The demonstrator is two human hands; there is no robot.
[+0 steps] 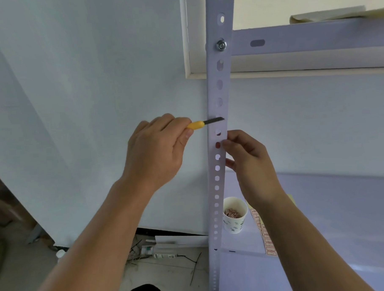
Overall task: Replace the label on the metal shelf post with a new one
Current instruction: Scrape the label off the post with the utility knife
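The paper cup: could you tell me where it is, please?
In the head view the paper cup stands on the shelf, right of the metal post.

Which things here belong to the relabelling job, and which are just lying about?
Job: yellow knife in left hand; shelf post; right hand holding post; label strips; cup of scraps.
Lying about: floor clutter; folded sheet on upper shelf.

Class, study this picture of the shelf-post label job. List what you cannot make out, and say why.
All in the head view:
- The old label on the post: too pale to tell from the metal.
- Handle of the knife: mostly hidden in the left hand.
- What the right hand pinches, if anything: too small.
- Print on the label strip: blurred, partly behind the forearm.
- Contents of the cup: too small.
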